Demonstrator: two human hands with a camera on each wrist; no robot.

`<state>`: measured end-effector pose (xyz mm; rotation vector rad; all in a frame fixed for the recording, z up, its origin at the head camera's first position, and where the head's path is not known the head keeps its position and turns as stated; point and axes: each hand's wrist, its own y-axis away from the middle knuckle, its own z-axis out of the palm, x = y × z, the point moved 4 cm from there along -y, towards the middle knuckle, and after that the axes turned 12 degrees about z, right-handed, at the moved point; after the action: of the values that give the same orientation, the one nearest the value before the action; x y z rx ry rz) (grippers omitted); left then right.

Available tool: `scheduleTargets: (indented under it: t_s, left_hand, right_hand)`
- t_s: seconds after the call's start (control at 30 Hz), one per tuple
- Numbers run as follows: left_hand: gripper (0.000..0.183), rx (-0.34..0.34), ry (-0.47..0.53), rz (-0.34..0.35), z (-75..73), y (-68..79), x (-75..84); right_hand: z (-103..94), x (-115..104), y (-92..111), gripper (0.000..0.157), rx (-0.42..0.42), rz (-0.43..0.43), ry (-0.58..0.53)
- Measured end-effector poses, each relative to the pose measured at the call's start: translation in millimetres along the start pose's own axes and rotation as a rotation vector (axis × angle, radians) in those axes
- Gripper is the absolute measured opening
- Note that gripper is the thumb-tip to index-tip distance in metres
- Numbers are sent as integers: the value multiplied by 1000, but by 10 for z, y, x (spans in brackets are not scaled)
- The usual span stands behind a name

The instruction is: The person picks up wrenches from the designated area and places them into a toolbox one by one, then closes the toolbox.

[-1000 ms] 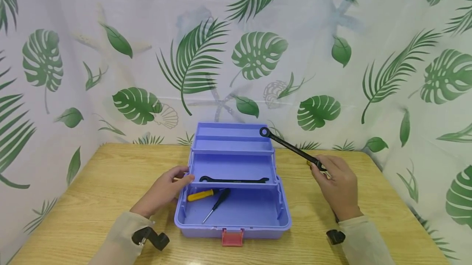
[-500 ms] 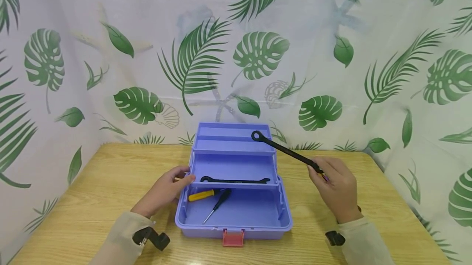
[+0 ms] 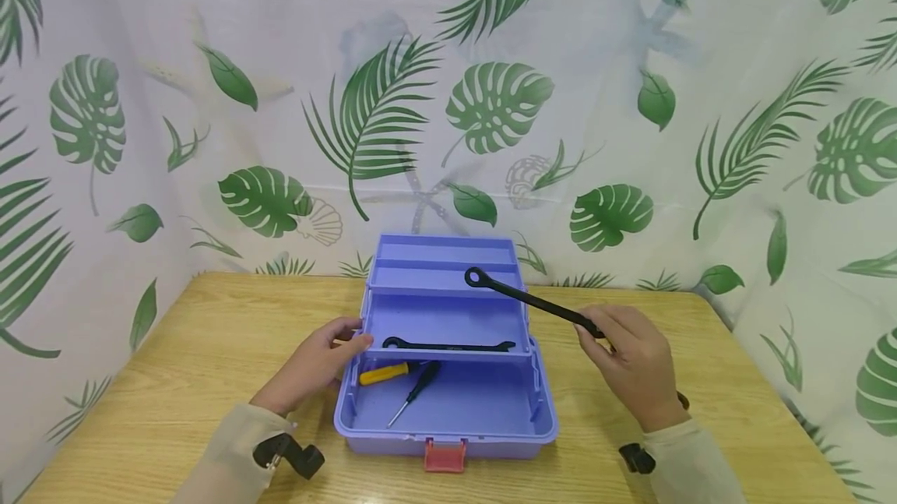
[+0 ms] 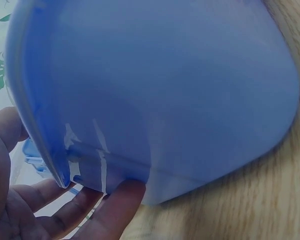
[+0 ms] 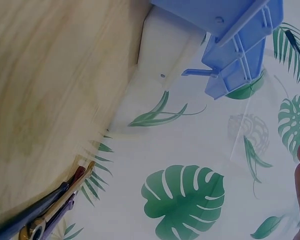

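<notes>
In the head view, a blue toolbox [image 3: 385, 445] stands opened on a wooden table [image 3: 238, 333], at the lower middle of the frame. The left hand [image 3: 315, 361], to the left of it, grips the side of the box: the thumb lies on the edge, and the left wrist view shows the other fingers against the outer wall. The right hand [image 3: 633, 364], at the lower right, pinches one end of a black wrench [image 3: 538, 303]. This wrench slants up to the left, and its ring end appears in front of the upper tray [image 3: 448, 252], near the middle of the frame. The two hands are well apart, with the box between them.

A second wrench [image 3: 448, 347] lies lengthwise in the lower tray [image 3: 448, 315], along its front edge. Below, in the left part of the bottom compartment, are a yellow-handled tool [image 3: 384, 374] and a black screwdriver [image 3: 423, 383], whose shaft points to the lower left. A red latch [image 3: 444, 457] is on the front of the box.

Behind the table hangs a white cloth [image 3: 504, 29] with green leaves. In the right wrist view, several long tools [image 5: 45, 212] are at the lower left; their kinds one cannot tell.
</notes>
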<state>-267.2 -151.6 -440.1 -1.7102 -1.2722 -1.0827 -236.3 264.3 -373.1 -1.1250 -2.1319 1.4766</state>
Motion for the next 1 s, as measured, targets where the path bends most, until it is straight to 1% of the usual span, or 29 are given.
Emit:
scheduleTargets:
  t_s: [0.1, 0.23, 0.33, 0.5, 0.7, 0.83, 1.0]
  left_hand:
    - [52, -2, 6, 0, 1, 4, 1]
    - [53, -1, 4, 2, -2, 3, -4]
    - [53, -2, 8, 4, -4, 2, -10]
    - [52, -3, 16, 3, -1, -5, -20]
    - [53, 2, 9, 8, 2, -28, -24]
    - [51, 3, 10, 11, 9, -31, -17]
    - [48, 6, 5, 7, -2, -9, -8]
  right_hand:
    - [23, -7, 9, 36, -25, -4, -22]
    - [70, -26, 25, 37, -89, 2, -52]
    - [94, -45, 32, 38, -121, 10, -60]
    - [103, -65, 29, 38, -132, 20, -55]
    - [130, -71, 26, 40, -160, 11, -70]
    - [155, -83, 35, 42, -186, 14, -55]
    - [203, -122, 25, 44, -250, -9, -3]
